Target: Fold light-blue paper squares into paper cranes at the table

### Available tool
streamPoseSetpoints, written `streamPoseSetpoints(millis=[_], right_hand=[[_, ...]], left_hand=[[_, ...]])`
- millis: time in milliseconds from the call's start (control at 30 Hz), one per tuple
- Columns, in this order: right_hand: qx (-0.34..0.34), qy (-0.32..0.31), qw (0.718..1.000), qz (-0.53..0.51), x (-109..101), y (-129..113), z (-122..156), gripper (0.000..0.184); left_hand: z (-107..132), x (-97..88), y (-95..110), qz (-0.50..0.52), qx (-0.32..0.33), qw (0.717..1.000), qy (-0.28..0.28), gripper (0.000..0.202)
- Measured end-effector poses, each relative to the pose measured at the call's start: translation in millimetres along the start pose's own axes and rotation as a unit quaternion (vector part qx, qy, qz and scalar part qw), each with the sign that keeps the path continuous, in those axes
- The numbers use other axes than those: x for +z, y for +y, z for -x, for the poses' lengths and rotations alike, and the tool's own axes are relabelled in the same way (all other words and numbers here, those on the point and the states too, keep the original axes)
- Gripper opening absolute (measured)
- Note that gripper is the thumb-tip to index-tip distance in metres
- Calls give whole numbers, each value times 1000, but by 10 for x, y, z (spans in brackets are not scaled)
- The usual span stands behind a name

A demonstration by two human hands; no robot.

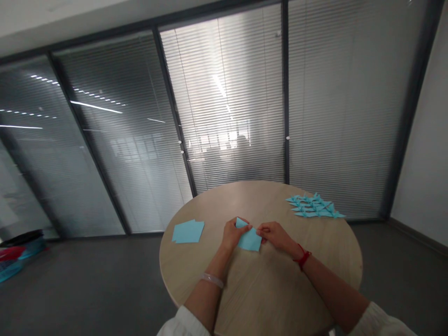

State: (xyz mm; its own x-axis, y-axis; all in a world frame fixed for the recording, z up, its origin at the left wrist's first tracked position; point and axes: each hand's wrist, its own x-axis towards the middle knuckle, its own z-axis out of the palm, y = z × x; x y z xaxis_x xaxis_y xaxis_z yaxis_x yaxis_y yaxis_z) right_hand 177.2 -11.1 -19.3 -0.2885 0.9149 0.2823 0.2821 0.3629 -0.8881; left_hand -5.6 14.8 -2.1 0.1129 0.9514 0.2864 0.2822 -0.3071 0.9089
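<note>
Between my two hands, a little above the table, is a light blue sheet of paper [249,241]. My left hand [234,233] grips its left and upper part, with the thumb lying on top. At the right edge of the sheet, my right hand [275,235] pinches it between thumb and fingers. Other light blue paper sheets [189,232] lie overlapping on the left of the table. At the far right sits a group of several folded blue paper cranes [313,206], set close together in rows.
The round wooden table [266,284] stands before a glass partition with blinds [231,102]. Dark floor [105,280] surrounds it. Red, blue and black bags or bins [21,252] are at the far left, too blurred to tell.
</note>
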Motion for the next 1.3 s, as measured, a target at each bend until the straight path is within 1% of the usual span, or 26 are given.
streamPoseSetpoints(millis=[133, 267, 367, 500, 633, 700, 767, 833, 867, 933, 1000, 1100, 1167, 1267, 1300], right_hand=[[13, -1, 1000, -25, -4, 27, -11, 42], [6, 8, 997, -73, 6, 79, -45, 43], [11, 48, 994, -100, -3, 70, -61, 43], [25, 117, 979, -165, -46, 6, -47, 40], [37, 160, 969, -184, -76, -64, -21, 35], [39, 161, 967, -194, -65, -77, -22, 36], [37, 144, 968, -201, -45, -62, -35, 37], [30, 126, 974, -183, -32, -24, -58, 38], [26, 128, 978, -165, -31, -1, -69, 37], [16, 152, 980, -125, -41, 36, -87, 36], [-4, 176, 981, -86, -59, 51, -92, 34], [-26, 207, 977, -36, -80, 33, -74, 30], [-32, 208, 978, -10, -85, 15, -56, 28], [-38, 183, 982, 24, -76, 4, -38, 27], [-41, 175, 983, 32, -70, 5, -37, 27]], left_hand=[[8, 9, 21, 2, 3, 1000, 6, 31], [6, -11, 40, 14, -5, 999, 29, 32], [-5, -26, 41, 25, -6, 999, 38, 33], [-18, -31, 25, 10, 5, 999, 30, 32], [-18, -33, 7, 7, 13, 1000, 16, 34], [-13, -36, 8, 13, 18, 1000, 11, 35], [-8, -38, 16, 18, 21, 1000, 11, 36], [-5, -35, 22, 24, 17, 999, 13, 36], [-6, -30, 21, 30, 14, 999, 10, 37], [-9, -13, 6, 49, 0, 999, -7, 38], [-11, 10, -24, 68, -31, 996, -43, 40], [0, 46, -67, 65, -58, 993, -81, 41], [20, 65, -80, 63, -59, 990, -110, 43], [54, 81, -79, 60, -51, 983, -163, 43], [60, 83, -78, 61, -49, 982, -170, 42]])
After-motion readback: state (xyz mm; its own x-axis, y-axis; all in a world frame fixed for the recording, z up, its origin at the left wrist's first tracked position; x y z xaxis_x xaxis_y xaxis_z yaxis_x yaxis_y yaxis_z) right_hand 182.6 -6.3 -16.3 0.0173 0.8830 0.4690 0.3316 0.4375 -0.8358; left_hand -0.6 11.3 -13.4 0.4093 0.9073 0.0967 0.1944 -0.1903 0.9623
